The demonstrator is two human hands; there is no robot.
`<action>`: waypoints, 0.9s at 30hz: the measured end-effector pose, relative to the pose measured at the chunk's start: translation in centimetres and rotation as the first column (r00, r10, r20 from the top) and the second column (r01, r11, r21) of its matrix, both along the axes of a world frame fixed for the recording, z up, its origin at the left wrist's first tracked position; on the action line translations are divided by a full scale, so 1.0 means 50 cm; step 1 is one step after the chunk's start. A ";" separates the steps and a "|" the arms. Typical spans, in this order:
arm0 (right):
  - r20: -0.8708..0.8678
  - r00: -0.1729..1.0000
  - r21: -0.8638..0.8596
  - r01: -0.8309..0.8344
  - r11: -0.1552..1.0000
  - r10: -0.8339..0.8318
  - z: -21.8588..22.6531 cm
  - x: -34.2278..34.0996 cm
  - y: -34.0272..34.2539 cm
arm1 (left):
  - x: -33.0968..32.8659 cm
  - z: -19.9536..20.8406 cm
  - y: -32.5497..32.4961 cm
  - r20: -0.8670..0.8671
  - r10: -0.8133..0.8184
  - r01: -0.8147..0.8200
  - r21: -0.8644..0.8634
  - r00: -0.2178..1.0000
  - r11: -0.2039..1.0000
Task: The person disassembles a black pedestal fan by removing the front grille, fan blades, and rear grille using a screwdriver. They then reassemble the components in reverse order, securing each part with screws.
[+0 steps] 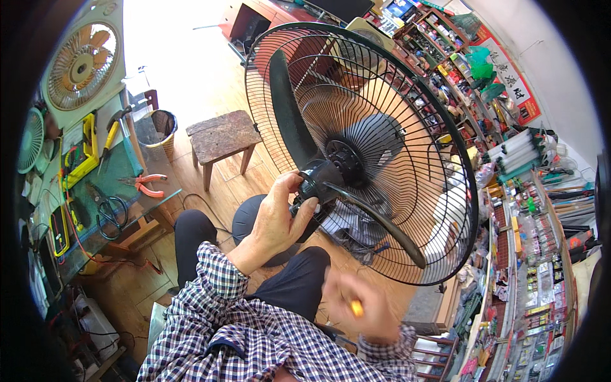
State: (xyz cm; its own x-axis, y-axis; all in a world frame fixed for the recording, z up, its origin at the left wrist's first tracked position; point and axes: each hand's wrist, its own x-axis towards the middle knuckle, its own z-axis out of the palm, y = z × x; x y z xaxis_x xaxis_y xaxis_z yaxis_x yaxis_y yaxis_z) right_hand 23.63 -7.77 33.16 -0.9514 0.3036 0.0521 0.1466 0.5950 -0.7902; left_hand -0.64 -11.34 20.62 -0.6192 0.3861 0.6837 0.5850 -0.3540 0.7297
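Observation:
A large black floor fan stands before me, its round rear wire guard tilted and its front uncovered. My left hand grips the black hub of the fan blade between thumb and fingers. One dark blade points up from the hub, another runs down to the right. Behind the hub, the motor housing shows through the wires. Below the guard, apart from the fan, my right hand is blurred by motion. Its fingers are closed round a small yellow-orange thing, whose kind I cannot make out.
At left, a glass-topped workbench carries red-handled pliers, black scissors and a yellow hacksaw. A wooden stool and a lined waste basket stand beyond my knees. Crowded parts shelves line the right side.

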 end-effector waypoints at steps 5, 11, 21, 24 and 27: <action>-0.525 0.727 -0.287 0.339 0.896 -0.444 -0.164 -0.113 0.132 | -0.006 0.023 -0.008 -0.142 0.032 -0.035 -0.022 0.989 0.999; -0.708 0.680 -0.093 0.177 0.980 -0.190 -0.149 -0.156 0.189 | -0.015 0.036 -0.015 -0.330 0.141 -0.206 -0.170 0.933 0.964; -0.775 0.631 0.153 0.217 0.964 -0.019 -0.102 -0.212 0.185 | -0.084 0.027 -0.003 -0.608 0.154 -0.330 -0.189 0.779 0.925; -0.765 0.644 0.159 0.212 0.964 -0.015 -0.107 -0.223 0.183 | -0.104 0.029 -0.001 -0.628 0.184 -0.347 -0.147 0.756 0.926; -0.765 0.643 0.165 0.217 0.962 -0.014 -0.115 -0.225 0.189 | -0.113 0.020 0.010 -0.632 0.167 -0.321 -0.137 0.757 0.937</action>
State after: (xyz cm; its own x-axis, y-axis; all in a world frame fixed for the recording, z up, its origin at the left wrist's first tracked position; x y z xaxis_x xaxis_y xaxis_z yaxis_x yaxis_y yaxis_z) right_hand 12.38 1.65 27.40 -0.5078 0.2911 0.8108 -0.3565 0.7858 -0.5054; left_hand -6.31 -10.86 21.62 -0.2034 0.4681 0.8599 0.9718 -0.0106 0.2357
